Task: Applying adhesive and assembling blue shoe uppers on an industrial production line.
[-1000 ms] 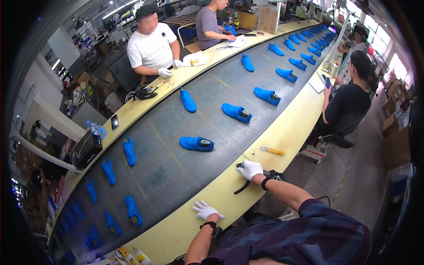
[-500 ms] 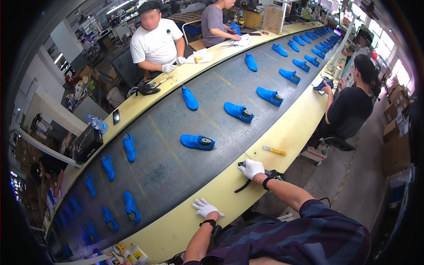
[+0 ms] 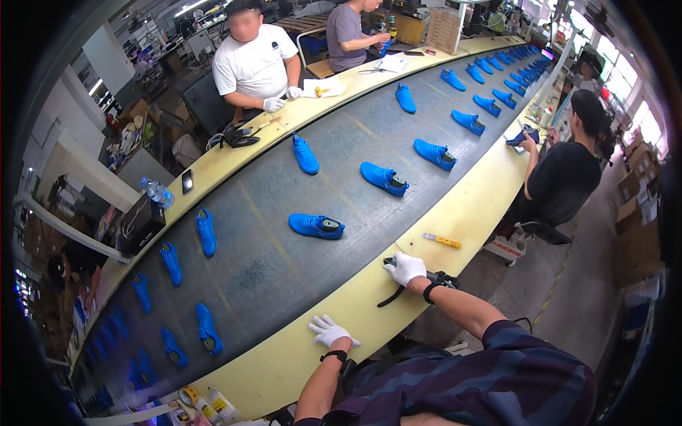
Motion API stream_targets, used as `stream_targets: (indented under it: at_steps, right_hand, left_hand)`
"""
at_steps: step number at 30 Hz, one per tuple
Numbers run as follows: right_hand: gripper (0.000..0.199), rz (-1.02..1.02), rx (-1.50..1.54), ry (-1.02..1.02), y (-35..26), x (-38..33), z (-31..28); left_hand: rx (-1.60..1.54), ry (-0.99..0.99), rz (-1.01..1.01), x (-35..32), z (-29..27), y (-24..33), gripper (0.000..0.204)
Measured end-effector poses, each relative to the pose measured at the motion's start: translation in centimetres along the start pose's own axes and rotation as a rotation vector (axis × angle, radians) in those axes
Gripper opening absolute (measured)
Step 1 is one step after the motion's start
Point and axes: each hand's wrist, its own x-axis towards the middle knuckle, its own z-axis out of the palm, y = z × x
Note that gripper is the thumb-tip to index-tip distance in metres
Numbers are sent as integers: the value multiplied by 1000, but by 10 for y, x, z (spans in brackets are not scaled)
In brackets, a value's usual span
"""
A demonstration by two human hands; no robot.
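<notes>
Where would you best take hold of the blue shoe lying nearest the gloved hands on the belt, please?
Probably at the heel collar. The blue shoe lies sole down across the conveyor belt, its opening and insert facing up at the right end, toe pointing left. Coming from above on the near side, fingers could slip into that opening. The right hand, resting on a dark tool, is closest.

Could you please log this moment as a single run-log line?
left hand: flat on yellow bench edge | right hand: gripping black tool | nearest: blue shoe on conveyor belt
</notes>
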Motion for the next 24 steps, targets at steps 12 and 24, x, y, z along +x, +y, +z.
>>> stream_targets:
  at_steps: [12, 24]
  right_hand:
    - [49, 18, -20, -72, -4, -1, -6]
    - [48, 19, -9, -67, -4, 0, -4]
  left_hand:
    - [-13, 7, 3, 3, 3, -1, 154]
    - [-14, 4, 10, 8, 7, -2, 158]
